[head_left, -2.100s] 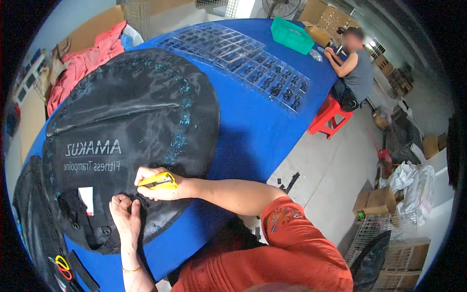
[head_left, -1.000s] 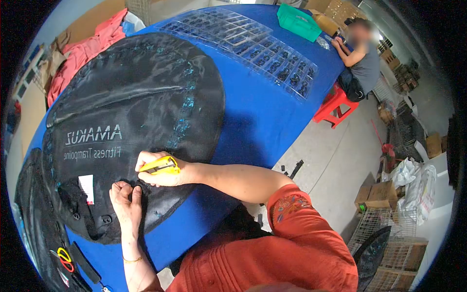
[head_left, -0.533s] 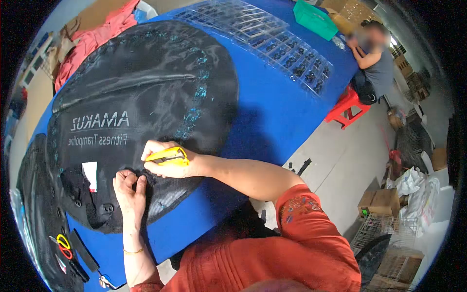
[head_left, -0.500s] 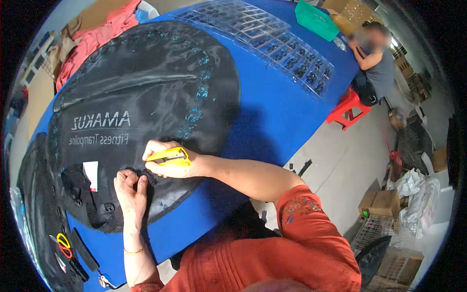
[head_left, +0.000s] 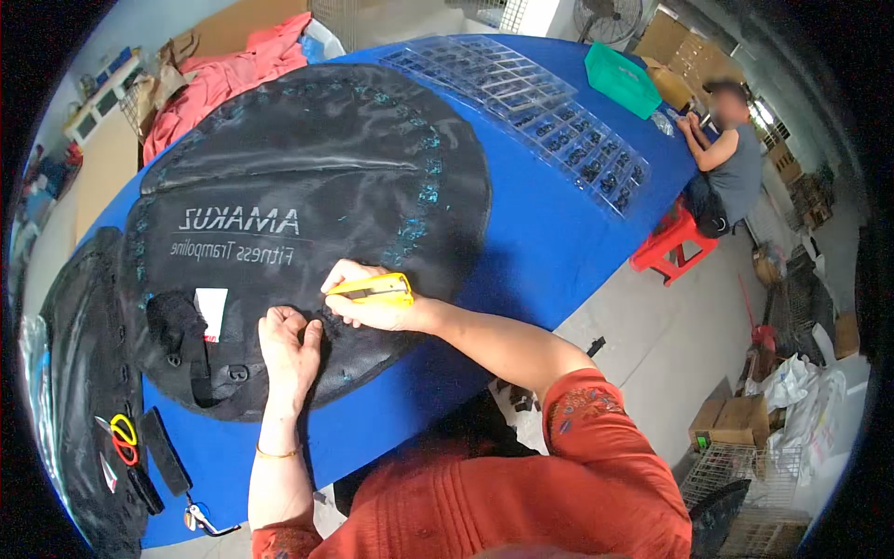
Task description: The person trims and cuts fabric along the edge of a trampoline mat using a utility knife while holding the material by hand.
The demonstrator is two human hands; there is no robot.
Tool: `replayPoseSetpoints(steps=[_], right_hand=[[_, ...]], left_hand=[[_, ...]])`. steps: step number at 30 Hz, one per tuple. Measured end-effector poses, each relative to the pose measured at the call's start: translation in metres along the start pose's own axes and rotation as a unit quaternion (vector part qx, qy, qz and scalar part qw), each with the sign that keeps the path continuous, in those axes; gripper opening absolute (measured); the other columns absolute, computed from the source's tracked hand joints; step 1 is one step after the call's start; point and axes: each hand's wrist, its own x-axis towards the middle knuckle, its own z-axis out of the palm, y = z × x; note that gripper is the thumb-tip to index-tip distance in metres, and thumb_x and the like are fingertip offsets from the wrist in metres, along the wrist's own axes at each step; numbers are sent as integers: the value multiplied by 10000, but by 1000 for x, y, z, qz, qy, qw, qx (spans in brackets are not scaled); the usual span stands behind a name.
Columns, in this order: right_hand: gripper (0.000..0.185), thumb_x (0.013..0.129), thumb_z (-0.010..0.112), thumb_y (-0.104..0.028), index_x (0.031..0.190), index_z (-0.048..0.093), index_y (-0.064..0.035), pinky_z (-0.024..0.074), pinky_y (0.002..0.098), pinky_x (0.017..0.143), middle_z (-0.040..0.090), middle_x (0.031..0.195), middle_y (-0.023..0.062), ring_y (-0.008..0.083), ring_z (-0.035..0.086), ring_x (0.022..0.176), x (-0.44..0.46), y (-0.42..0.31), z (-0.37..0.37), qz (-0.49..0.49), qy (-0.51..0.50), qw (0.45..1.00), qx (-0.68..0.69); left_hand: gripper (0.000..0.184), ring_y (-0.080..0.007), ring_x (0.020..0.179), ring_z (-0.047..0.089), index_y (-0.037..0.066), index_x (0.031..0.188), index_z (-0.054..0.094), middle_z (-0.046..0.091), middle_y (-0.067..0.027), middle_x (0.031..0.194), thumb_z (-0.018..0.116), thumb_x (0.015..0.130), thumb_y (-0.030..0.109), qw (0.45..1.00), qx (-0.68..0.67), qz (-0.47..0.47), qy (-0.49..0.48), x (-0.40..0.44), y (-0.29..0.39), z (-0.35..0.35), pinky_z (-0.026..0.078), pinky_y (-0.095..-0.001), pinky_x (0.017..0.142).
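A large round black mesh cover (head_left: 307, 200) with mirrored "AMAKUZ Fitness Trampoline" print lies on the blue table (head_left: 549, 224). Near its front edge my right hand (head_left: 368, 296) is closed around a yellow cutter (head_left: 377, 290), with the fingertips down at the black fabric. Just left of it my left hand (head_left: 291, 347) presses on the cover, fingers curled in against black material. What lies between those fingers is too dark to tell. A white label (head_left: 211, 314) and black straps (head_left: 200, 368) are on the cover, left of my left hand.
Scissors (head_left: 124, 439) and a black strip (head_left: 166, 451) are at the lower left, beside more black fabric (head_left: 79, 326). Clear compartment trays (head_left: 568, 140) and a green bin (head_left: 622, 81) stand farther back. Another person (head_left: 728, 158) sits on a red stool (head_left: 674, 246) at the right.
The view has shifted, so the table and cover appear farther right and lower. Both hands keep nearly the same place on the cover, and my right hand still holds the yellow cutter.
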Motion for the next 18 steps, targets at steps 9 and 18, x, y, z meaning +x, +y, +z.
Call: replayPoseSetpoints(steps=[9,18], right_hand=[[218,930,625,-211,1069,544,-64,544,287,587,630,859,46,109,619,697,-2,1,2,-5,11,1000,-9],[213,925,635,-214,1066,546,-80,531,279,569,623,819,29,103,604,678,-2,5,8,-10,42,999,8]], left_hand=[[201,-324,898,518,14,715,588,567,-130,940,763,766,98,1000,17,10,16,2,-8,7,434,-427,818],[170,-341,894,534,2,745,637,588,-160,935,750,770,127,998,35,42,22,3,-6,4,439,-441,813]])
